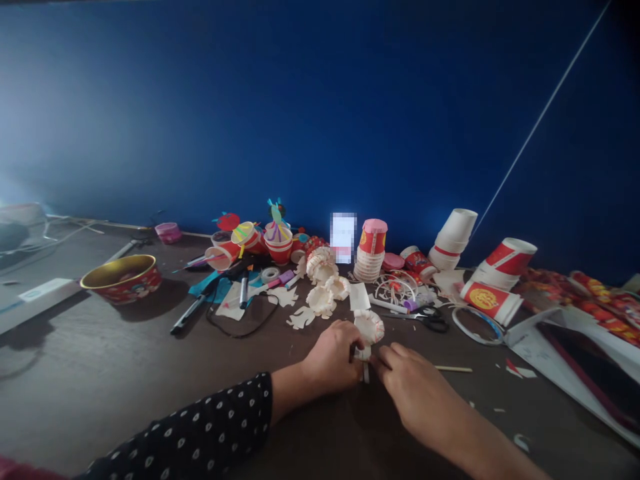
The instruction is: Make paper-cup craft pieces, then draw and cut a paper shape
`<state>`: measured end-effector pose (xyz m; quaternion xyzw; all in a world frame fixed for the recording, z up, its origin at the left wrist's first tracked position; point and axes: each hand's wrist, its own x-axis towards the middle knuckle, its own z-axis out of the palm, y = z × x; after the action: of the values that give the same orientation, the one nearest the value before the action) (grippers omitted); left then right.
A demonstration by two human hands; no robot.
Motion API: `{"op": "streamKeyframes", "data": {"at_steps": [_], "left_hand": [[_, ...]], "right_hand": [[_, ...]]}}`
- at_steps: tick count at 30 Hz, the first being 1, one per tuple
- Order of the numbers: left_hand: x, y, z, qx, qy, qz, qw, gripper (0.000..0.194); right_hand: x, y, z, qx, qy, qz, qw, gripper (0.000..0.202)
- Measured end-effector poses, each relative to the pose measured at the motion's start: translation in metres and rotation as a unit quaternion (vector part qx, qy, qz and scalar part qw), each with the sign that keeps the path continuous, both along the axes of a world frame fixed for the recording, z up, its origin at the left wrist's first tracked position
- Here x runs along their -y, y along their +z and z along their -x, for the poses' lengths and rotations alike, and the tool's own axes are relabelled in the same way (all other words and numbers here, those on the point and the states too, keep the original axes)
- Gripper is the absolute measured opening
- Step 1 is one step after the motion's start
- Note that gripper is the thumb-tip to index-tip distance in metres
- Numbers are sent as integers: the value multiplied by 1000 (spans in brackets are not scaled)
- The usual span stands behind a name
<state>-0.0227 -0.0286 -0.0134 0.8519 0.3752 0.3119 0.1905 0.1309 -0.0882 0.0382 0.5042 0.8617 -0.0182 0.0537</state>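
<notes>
Near the front middle of the table is a cut paper cup (369, 325) with a scalloped, petal-like rim, white inside with red marks at its edge. A narrow pale strip (366, 372) hangs below it, between my hands. My left hand (333, 357) is closed, its fingers curled around the lower left side of the cup. My right hand (413, 383) comes in from the right, fingers bunched, with its fingertips at the lower part of the cup. The exact grip is partly hidden. A thin wooden stick (454, 369) shows beyond my right hand.
Cut cups (321, 300) and paper scraps lie behind my hands. Scissors (431, 319) and a wire ring (477, 325) are to the right, near a box holding a dark phone (590, 373). A stack of cups (370, 257) stands behind. A gold-lined bowl (121, 280) sits left.
</notes>
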Motion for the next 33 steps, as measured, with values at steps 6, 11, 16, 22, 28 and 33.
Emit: {"op": "streamKeyframes", "data": {"at_steps": [6,11,16,22,28,33], "left_hand": [[-4,0,1,8,-41,-48,998,8],[-5,2,1,-2,-63,-68,996,6],[-8,0,3,-14,-91,-54,994,4],[-9,4,5,-40,-114,-72,990,4],[-12,4,6,-60,-161,-99,980,12],[-14,-2,5,-83,-144,-126,978,15]], "right_hand": [[0,0,2,-6,-12,-17,1000,38],[-1,1,3,-1,-21,-19,1000,37],[-1,-1,4,0,-34,-10,999,37],[-1,-2,7,2,-29,-32,999,39],[-2,-3,8,18,-24,-34,999,38],[-2,-8,7,27,-17,-45,998,38]]}}
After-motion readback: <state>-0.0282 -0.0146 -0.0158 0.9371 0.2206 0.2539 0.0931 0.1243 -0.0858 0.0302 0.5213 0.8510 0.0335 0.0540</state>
